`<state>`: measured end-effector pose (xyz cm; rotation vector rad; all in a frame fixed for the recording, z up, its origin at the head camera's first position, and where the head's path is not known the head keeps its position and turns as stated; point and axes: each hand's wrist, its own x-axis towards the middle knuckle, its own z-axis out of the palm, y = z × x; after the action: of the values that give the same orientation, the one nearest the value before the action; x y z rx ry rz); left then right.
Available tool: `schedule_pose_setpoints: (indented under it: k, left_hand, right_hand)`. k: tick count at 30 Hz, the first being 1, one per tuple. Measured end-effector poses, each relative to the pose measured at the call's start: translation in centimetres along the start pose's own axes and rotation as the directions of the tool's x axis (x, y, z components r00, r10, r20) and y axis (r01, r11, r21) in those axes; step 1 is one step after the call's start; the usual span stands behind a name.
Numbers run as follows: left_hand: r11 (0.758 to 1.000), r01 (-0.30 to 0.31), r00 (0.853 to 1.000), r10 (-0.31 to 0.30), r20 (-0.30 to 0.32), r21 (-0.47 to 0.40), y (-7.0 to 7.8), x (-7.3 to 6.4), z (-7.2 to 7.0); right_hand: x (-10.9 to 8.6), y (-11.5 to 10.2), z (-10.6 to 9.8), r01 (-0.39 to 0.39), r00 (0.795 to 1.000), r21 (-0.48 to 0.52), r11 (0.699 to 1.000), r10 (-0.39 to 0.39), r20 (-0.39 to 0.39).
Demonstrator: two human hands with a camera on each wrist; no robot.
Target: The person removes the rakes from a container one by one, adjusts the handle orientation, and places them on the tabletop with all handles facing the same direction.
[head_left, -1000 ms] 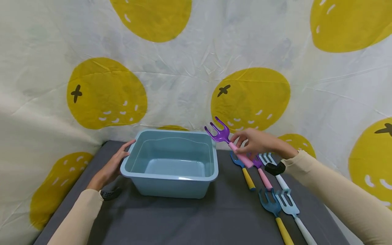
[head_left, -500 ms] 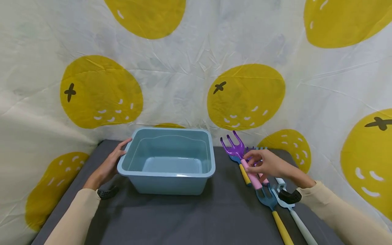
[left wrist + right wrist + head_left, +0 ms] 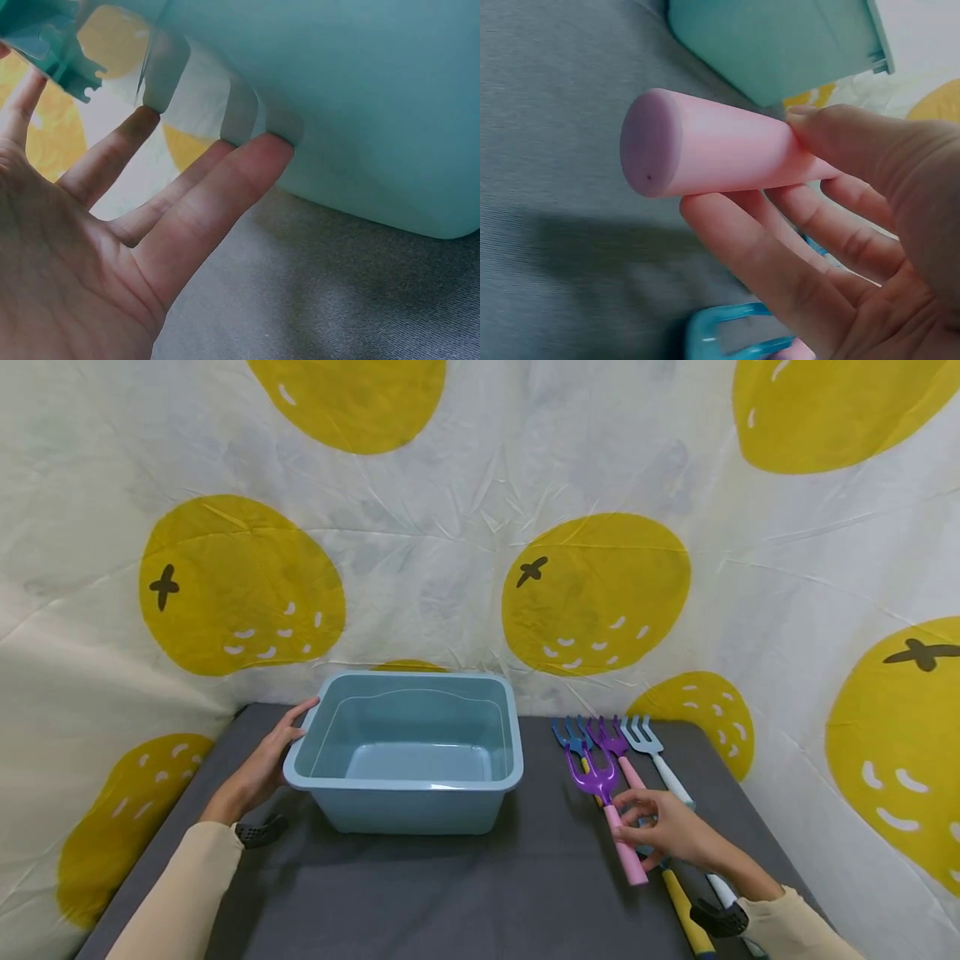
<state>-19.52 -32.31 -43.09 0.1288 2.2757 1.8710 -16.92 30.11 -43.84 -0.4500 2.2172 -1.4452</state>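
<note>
My right hand [image 3: 667,831] pinches the pink handle of a purple three-tined hand fork [image 3: 597,783], tines pointing away, held above the table's right side. In the right wrist view, thumb and fingers grip the pink handle [image 3: 727,146], with its butt end free. My left hand [image 3: 258,772] rests on the left side of a light blue plastic basin [image 3: 420,810]. The left wrist view shows the straight fingers [image 3: 202,210] touching the basin's outer wall [image 3: 390,112]. Nothing is visible inside the basin.
Behind the held fork lie a blue fork [image 3: 573,737], another purple fork [image 3: 617,745] and a pale blue fork [image 3: 643,739]. Nearer, a yellow-handled fork [image 3: 686,914] and a pale-handled fork [image 3: 723,892] are partly hidden by my right hand. A fruit-patterned cloth [image 3: 420,585] hangs behind the grey table [image 3: 420,893].
My right hand has carried the purple fork down and towards me, from beside the basin's right rim to over the nearer forks. My left hand has stayed at the basin.
</note>
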Motion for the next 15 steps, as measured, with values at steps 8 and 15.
schedule_pose_setpoints:
  k: [8, 15]
  left_hand:
    - [1.0, -0.008, 1.0, 0.008, 0.018, -0.002, 0.1, 0.0, 0.0]
    - [1.0, -0.005, 1.0, 0.005, 0.025, 0.006, 0.1, 0.0, 0.0]
  right_hand:
    - [-1.7, 3.2, 1.7, -0.052, 0.999, 0.073, 0.996, 0.051, 0.02]
    - [-3.1, 4.7, 2.8, -0.11, 0.994, 0.107, 0.988, 0.108, 0.028]
